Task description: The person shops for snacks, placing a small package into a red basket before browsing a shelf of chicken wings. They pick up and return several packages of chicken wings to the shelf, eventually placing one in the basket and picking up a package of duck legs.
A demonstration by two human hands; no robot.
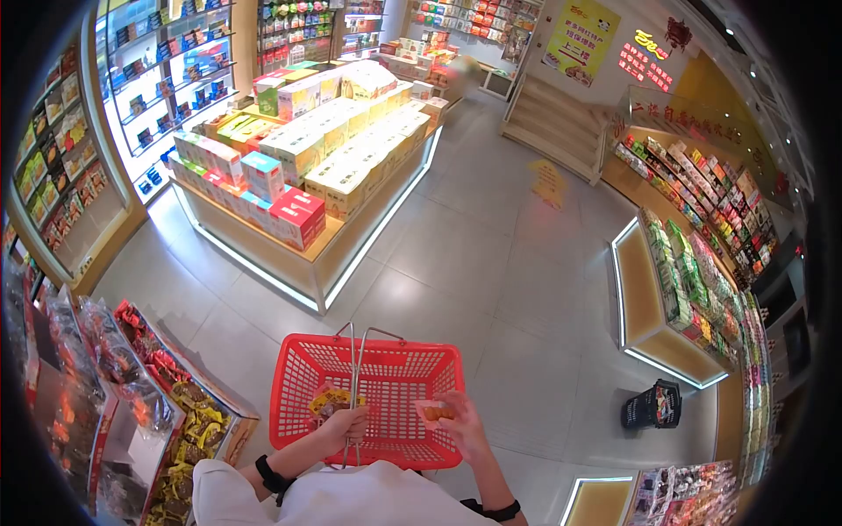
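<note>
A red plastic shopping basket (279,390) hangs in front of my body. My left hand (344,430) is closed around its metal handles (355,364). Inside, at the left, lie several yellow and brown snack packets (331,399), partly hidden by that hand. Over the basket's right side, my right hand (465,428) pinches a small snack packet (433,411) with a pinkish wrapper and brown contents. I cannot read its label.
A lit display island (263,230) stacked with boxes stands ahead to the left. Bins of bagged snacks (189,399) are close on my left. On the right are a snack stand (633,302) and a black basket (652,408) on the floor. Stairs (557,114) rise at the back.
</note>
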